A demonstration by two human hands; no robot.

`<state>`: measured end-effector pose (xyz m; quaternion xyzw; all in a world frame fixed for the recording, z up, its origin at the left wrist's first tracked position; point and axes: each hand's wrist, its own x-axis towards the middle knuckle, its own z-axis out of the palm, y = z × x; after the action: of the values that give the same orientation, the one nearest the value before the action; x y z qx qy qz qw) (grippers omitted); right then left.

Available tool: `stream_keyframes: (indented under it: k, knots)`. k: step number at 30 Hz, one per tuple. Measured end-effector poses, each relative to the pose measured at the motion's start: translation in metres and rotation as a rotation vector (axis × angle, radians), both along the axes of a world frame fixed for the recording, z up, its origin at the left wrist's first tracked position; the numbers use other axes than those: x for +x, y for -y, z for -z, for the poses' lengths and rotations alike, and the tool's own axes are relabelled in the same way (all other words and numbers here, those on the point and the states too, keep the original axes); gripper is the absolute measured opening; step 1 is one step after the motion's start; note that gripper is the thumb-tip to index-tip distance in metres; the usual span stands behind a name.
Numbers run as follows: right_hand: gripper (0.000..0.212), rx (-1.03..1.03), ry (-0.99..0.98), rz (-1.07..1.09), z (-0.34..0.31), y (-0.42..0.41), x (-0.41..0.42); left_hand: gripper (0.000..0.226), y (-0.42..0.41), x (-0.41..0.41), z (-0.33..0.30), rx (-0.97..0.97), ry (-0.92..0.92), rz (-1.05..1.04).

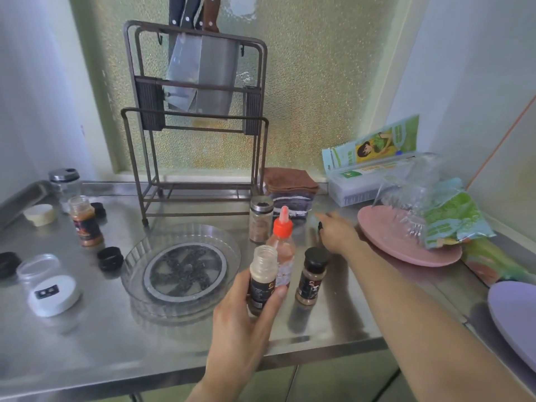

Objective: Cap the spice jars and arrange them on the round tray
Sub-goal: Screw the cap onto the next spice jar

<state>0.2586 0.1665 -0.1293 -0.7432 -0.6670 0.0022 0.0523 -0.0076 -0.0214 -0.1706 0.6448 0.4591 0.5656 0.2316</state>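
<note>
Left hand is up over the front part of the counter, fingers wrapped round an uncapped spice jar, thumb on the near side, jar upright with its open mouth showing. Right hand reaches far back, close by the pink plate, with a small black cap at its fingertips; blurred, so I cannot tell whether the fingers pinch it or just touch it.

The round tray, clear with a fluted rim, sits mid-counter with nothing standing in it, open room all across its floor. Just right of its rim stands a red-nozzled bottle, behind the held jar. A black-capped jar stands right of that, and a metal-topped shaker farther back.

Left side: an uncapped red-spice jar, two loose black caps near it, a third at the picture's left edge, a wide clear jar of white powder, a glass shaker at the rear, a cream lid. The counter's front edge runs just below the left wrist. Bare steel lies in front of the tray.

A knife rack stands at the back, folded cloths beside it.
</note>
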Motion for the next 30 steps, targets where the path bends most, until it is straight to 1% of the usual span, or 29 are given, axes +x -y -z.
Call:
stream_keyframes:
  k: [3,6,8,10,11,13,16,19,24,30]
  knots:
    - [0.038,0.088,-0.077,0.006,-0.006,0.008,0.0,0.024,0.0,0.0,0.0,0.015,-0.037,-0.017]
    - [0.029,0.266,-0.18,0.03,-0.026,0.033,-0.003,0.025,0.001,-0.001,-0.001,0.016,-0.026,-0.014]
    - [0.034,0.418,-0.287,0.049,-0.046,0.059,-0.008,0.026,0.002,-0.001,-0.001,0.016,-0.028,-0.001]
    - [0.046,0.56,-0.415,0.035,-0.071,0.092,-0.017,0.026,0.003,0.0,-0.001,0.02,-0.028,0.014]
    - [0.049,0.616,-0.48,0.012,-0.083,0.111,-0.025,0.026,0.003,0.0,-0.001,0.024,-0.028,0.021]
    - [0.049,0.674,-0.682,-0.052,-0.104,0.15,-0.045,0.026,0.004,-0.001,-0.002,0.024,-0.031,0.032]
    - [0.041,0.65,-0.992,-0.267,-0.121,0.203,-0.086,0.035,0.009,-0.002,-0.007,0.011,0.006,0.064]
    - [0.036,0.565,-1.188,-0.425,-0.118,0.231,-0.121,0.044,0.017,-0.005,-0.012,0.012,0.102,0.108]
    - [0.03,0.447,-1.265,-0.448,-0.093,0.242,-0.148,0.046,0.029,-0.017,-0.02,0.003,0.201,0.136]
    - [0.027,0.496,-1.334,-0.462,-0.094,0.24,-0.161,0.041,0.041,-0.038,-0.03,0.021,0.223,0.144]
